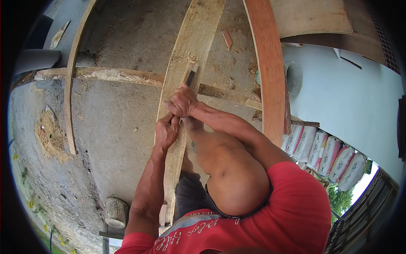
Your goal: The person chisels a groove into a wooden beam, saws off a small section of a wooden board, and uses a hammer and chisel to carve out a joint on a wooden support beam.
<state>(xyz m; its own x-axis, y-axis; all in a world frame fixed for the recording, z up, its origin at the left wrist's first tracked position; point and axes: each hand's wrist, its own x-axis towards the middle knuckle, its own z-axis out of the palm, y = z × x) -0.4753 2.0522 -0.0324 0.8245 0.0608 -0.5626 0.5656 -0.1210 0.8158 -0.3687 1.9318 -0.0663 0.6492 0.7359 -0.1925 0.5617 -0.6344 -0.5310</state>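
A long pale plank (pixel 186 42) runs away from me, with shavings on its upper face. On it lies a wooden hand plane (pixel 191 73), its front end and dark blade slot showing beyond my fingers. My right hand (pixel 182 101) is closed over the plane's body. Just behind and touching it, my left hand (pixel 167 130) is closed around the rear end, which the fingers mostly hide. My bent right leg (pixel 230 169) comes down beside the plank, its lower end close to my hands.
A crosswise timber (pixel 114 75) passes beneath the plank. To the right stands a reddish board (pixel 268 63); farther right are a pale blue panel (pixel 351 93) and several stacked sacks (pixel 323 154). At left are a thin strip (pixel 69 97), a sawdust pile (pixel 53 133) and a concrete-like cylinder (pixel 116 212).
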